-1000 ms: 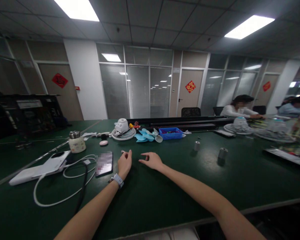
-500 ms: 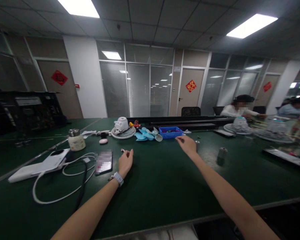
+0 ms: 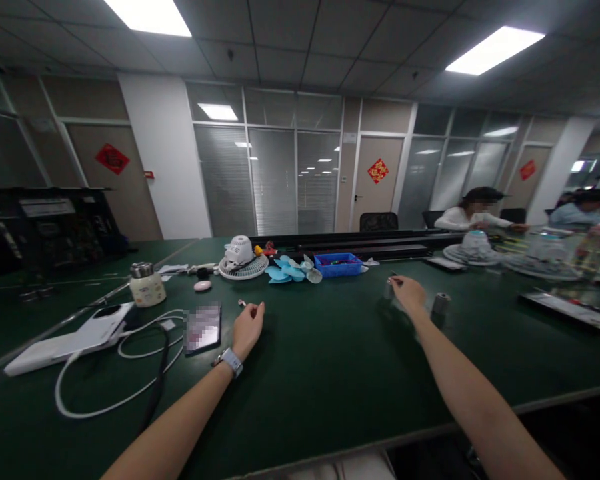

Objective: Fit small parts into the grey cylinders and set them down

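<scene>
Cylinder (image 3: pixel 389 288), grey, stands on the green bench (image 3: pixel 325 360), partly hidden by the fingertips of my right hand (image 3: pixel 409 295). Right hand: fingers bent, tips narrowly spaced; I cannot tell whether they touch the cylinder or grip anything. Second cylinder (image 3: pixel 441 304) upright, just beside that hand, on its right. My left hand (image 3: pixel 249 328), watch (image 3: pixel 230 361) at the wrist, has curled fingers; small white piece (image 3: pixel 242 303) at its fingertips, grip on it unclear. Phone (image 3: pixel 203 330) lies left of this hand; bottle (image 3: pixel 147 287) and white cable (image 3: pixel 97 413) farther left. Beyond the hands: fan part (image 3: pixel 241 252), blue blades (image 3: pixel 286 269), blue bin (image 3: pixel 338 265). Person (image 3: pixel 473 217) seated at far right.
</scene>
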Action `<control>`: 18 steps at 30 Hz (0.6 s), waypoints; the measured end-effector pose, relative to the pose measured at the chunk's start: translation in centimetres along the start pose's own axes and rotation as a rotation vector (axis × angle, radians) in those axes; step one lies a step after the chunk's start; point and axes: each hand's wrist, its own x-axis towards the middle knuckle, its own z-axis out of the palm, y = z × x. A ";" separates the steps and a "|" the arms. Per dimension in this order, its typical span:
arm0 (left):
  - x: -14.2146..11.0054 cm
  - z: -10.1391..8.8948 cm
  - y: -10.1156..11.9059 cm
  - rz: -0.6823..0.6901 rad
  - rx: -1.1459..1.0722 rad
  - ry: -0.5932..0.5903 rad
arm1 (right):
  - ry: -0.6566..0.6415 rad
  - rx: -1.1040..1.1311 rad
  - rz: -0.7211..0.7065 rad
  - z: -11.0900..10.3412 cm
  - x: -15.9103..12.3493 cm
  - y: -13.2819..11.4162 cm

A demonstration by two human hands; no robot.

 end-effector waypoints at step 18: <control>-0.2 -0.2 0.4 0.005 0.011 -0.008 | -0.098 -0.073 0.067 0.5 -1.0 0.1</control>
